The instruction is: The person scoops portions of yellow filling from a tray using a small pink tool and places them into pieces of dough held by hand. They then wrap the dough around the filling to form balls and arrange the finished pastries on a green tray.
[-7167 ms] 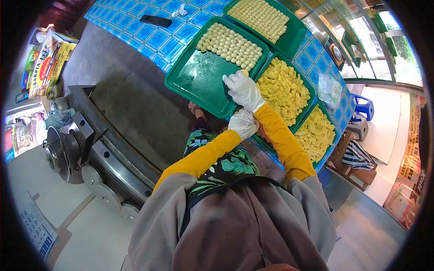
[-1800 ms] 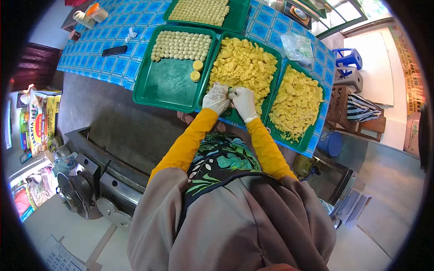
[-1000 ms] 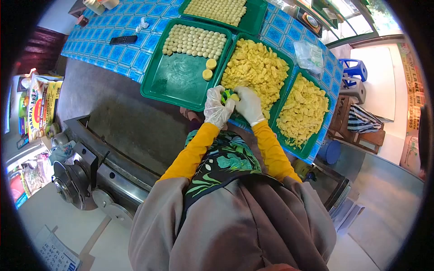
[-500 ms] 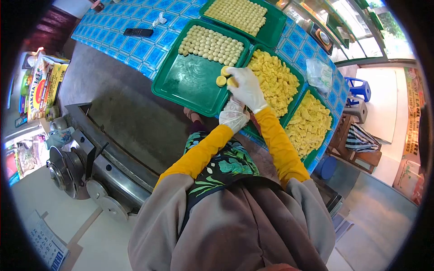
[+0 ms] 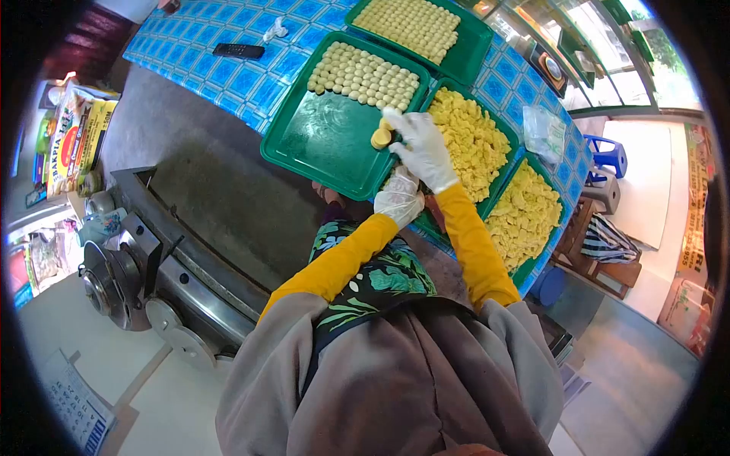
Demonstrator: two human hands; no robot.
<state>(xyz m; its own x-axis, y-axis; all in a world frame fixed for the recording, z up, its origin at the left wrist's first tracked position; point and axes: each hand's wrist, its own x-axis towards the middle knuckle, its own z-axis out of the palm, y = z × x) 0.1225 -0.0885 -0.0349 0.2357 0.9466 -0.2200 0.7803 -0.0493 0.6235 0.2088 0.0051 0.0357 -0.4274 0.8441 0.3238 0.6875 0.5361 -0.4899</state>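
Note:
My right hand, in a white glove, reaches over the right edge of a green tray. Its fingers are apart, close to a few yellow round pieces that look like dough or filling; nothing shows in its grasp. Lower down, my left hand, also gloved, has its fingers curled at the tray's near right corner. What it holds, if anything, is hidden. Rows of small pale balls fill the far part of the tray. Right of my hands, a second tray holds yellow, crumbly lumps.
Another tray of yellow lumps lies at the right, and a tray of pale balls at the back. A remote control, crumpled tissue and plastic bag rest on the blue tablecloth. A metal stove-like appliance stands left.
My right hand's fingers have spread and shifted off the round piece they covered. The round pieces now sit closer together. The view has moved slightly, shifting the table rightward.

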